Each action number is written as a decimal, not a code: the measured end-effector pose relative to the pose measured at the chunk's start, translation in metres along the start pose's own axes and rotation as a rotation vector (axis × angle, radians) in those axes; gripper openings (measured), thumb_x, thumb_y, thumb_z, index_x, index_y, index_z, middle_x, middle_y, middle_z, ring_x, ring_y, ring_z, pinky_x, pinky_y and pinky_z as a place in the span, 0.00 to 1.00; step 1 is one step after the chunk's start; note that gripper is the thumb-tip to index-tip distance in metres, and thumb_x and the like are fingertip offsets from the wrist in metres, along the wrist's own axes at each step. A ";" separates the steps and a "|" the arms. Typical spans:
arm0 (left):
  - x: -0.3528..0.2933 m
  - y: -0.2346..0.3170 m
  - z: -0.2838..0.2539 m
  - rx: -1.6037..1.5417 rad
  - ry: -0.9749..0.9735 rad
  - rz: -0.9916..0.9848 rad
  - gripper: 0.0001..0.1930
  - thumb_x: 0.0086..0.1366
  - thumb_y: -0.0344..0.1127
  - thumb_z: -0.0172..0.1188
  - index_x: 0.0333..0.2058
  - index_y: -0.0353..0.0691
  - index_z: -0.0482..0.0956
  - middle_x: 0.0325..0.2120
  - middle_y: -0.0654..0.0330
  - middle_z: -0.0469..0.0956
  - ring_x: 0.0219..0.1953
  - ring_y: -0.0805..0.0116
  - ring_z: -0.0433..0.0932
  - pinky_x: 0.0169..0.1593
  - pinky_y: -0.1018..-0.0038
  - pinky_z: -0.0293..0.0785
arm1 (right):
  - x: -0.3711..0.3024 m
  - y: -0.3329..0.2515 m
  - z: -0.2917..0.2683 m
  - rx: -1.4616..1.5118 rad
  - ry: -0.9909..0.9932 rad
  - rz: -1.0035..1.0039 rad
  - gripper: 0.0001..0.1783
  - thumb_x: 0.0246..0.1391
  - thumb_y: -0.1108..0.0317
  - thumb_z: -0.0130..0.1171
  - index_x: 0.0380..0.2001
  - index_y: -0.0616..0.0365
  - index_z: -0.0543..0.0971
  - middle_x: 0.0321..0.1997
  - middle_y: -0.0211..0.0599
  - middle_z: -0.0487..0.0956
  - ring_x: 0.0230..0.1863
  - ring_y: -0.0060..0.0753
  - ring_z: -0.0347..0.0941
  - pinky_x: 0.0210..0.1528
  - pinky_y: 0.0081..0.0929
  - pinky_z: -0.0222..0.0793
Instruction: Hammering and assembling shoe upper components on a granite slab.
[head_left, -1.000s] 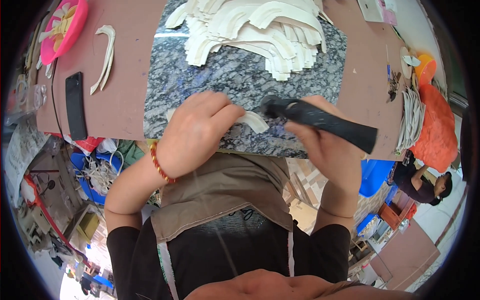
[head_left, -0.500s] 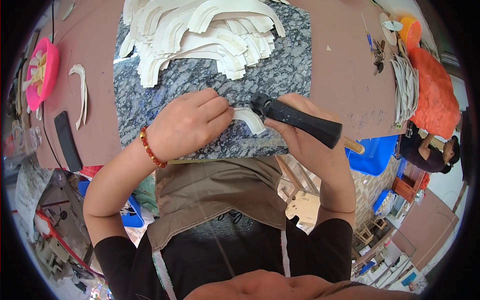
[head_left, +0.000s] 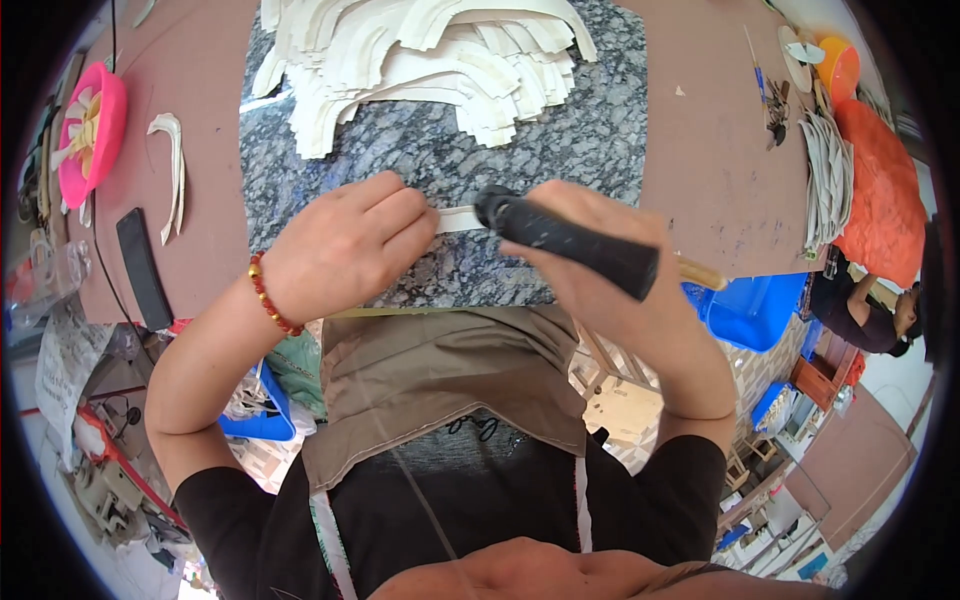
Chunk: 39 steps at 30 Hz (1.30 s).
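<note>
Your right hand is wrapping tight around the black handle of a tool, the grip closed on it with the working end pointing left toward your other hand. Your left hand is pinching a pale strip flat against the grey stone slab, fingers curled down and closed over its left end. The tool's tip is now meeting the strip's right end, right at the edge of your left fingertips.

Compared with a moment ago, the curved piece that was showing between your hands is now lying flatter and mostly covered, with only a short straight length peeking out. Your hands are sitting closer together, and the tool handle is angling lower to the right. That suggests you are working along the strip's edge and nearing the end of this pass.

Beyond your hands, a stack of pale cut pieces is fanning across the slab's far side. On the brown desk, a pink dish and a dark flat bar are lying to your left.
</note>
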<state>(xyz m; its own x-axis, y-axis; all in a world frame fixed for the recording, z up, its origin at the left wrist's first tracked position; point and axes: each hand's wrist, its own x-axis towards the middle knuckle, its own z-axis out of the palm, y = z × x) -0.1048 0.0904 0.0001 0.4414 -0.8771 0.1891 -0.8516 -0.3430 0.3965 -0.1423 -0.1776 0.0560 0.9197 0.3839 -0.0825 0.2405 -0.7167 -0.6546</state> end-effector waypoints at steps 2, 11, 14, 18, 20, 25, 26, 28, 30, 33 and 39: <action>-0.010 0.002 -0.005 0.045 0.027 0.037 0.19 0.53 0.28 0.63 0.46 0.30 0.82 0.41 0.55 0.79 0.41 0.59 0.80 0.42 0.66 0.81 | 0.001 -0.003 -0.010 0.006 -0.048 0.027 0.12 0.56 0.74 0.73 0.40 0.63 0.81 0.31 0.38 0.79 0.29 0.34 0.78 0.33 0.30 0.73; -0.021 0.008 -0.018 0.090 0.019 -0.101 0.11 0.56 0.27 0.61 0.39 0.37 0.79 0.37 0.58 0.76 0.39 0.59 0.78 0.40 0.68 0.79 | 0.019 -0.020 -0.005 0.154 -0.082 0.070 0.11 0.59 0.65 0.73 0.41 0.54 0.81 0.36 0.39 0.81 0.35 0.46 0.82 0.35 0.36 0.76; -0.017 0.016 -0.026 -0.065 0.044 -0.160 0.12 0.56 0.24 0.60 0.40 0.38 0.80 0.36 0.56 0.77 0.39 0.56 0.80 0.39 0.64 0.79 | 0.015 -0.015 0.001 -0.001 0.085 -0.014 0.13 0.59 0.60 0.73 0.41 0.53 0.81 0.35 0.37 0.81 0.35 0.46 0.82 0.35 0.37 0.77; -0.007 0.026 -0.031 -0.351 0.038 -0.349 0.15 0.56 0.19 0.59 0.42 0.39 0.81 0.35 0.54 0.78 0.39 0.51 0.82 0.38 0.60 0.80 | 0.000 -0.006 0.000 0.018 0.230 0.033 0.14 0.58 0.59 0.74 0.41 0.52 0.81 0.34 0.35 0.81 0.33 0.47 0.81 0.34 0.36 0.77; -0.010 0.016 -0.018 -0.208 0.046 -0.311 0.14 0.57 0.19 0.60 0.42 0.39 0.81 0.35 0.55 0.78 0.39 0.51 0.82 0.39 0.61 0.80 | -0.003 0.001 0.006 0.027 0.257 0.030 0.14 0.58 0.60 0.75 0.41 0.53 0.82 0.34 0.36 0.81 0.33 0.47 0.81 0.34 0.35 0.77; -0.017 0.002 0.000 -0.068 0.220 -0.281 0.14 0.58 0.22 0.66 0.43 0.39 0.82 0.35 0.55 0.80 0.39 0.53 0.82 0.41 0.61 0.79 | -0.007 0.008 0.013 0.132 0.297 -0.006 0.13 0.56 0.66 0.76 0.42 0.55 0.83 0.36 0.39 0.83 0.33 0.49 0.81 0.36 0.33 0.77; -0.016 0.002 -0.001 -0.106 0.219 -0.281 0.14 0.59 0.23 0.67 0.44 0.40 0.82 0.36 0.55 0.80 0.39 0.52 0.82 0.42 0.60 0.79 | -0.011 0.012 0.014 0.168 0.325 0.037 0.13 0.56 0.64 0.74 0.42 0.53 0.82 0.35 0.39 0.82 0.35 0.50 0.81 0.36 0.37 0.77; -0.010 0.006 0.000 -0.188 0.230 -0.296 0.15 0.59 0.23 0.68 0.46 0.39 0.82 0.36 0.55 0.81 0.40 0.51 0.82 0.43 0.60 0.79 | -0.017 0.016 0.010 0.152 0.349 0.053 0.13 0.56 0.64 0.73 0.43 0.52 0.82 0.35 0.40 0.81 0.36 0.51 0.81 0.36 0.41 0.76; -0.006 0.008 0.003 -0.299 0.242 -0.326 0.17 0.61 0.23 0.69 0.49 0.39 0.83 0.36 0.53 0.81 0.39 0.49 0.82 0.42 0.61 0.79 | -0.022 0.021 0.001 -0.002 0.339 0.065 0.16 0.56 0.69 0.70 0.48 0.54 0.82 0.37 0.42 0.81 0.38 0.54 0.80 0.39 0.42 0.76; -0.014 0.013 0.007 -0.290 0.229 -0.346 0.18 0.60 0.24 0.69 0.51 0.39 0.82 0.36 0.53 0.81 0.40 0.50 0.82 0.42 0.61 0.79 | -0.032 0.033 0.000 -0.126 0.307 0.086 0.20 0.56 0.75 0.66 0.53 0.58 0.79 0.42 0.46 0.79 0.43 0.58 0.79 0.45 0.45 0.76; -0.032 0.030 0.009 -0.258 0.359 -0.437 0.18 0.63 0.18 0.64 0.51 0.39 0.82 0.36 0.53 0.78 0.40 0.50 0.81 0.44 0.62 0.78 | -0.052 0.052 0.008 -0.258 0.335 0.172 0.26 0.55 0.84 0.58 0.59 0.64 0.75 0.51 0.55 0.77 0.52 0.64 0.75 0.55 0.49 0.73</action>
<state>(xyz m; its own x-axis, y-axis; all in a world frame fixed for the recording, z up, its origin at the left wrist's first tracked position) -0.1469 0.1054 -0.0026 0.8397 -0.4907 0.2326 -0.4944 -0.5137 0.7012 -0.1807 -0.2298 0.0203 0.9925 0.0676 0.1020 0.1060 -0.8913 -0.4408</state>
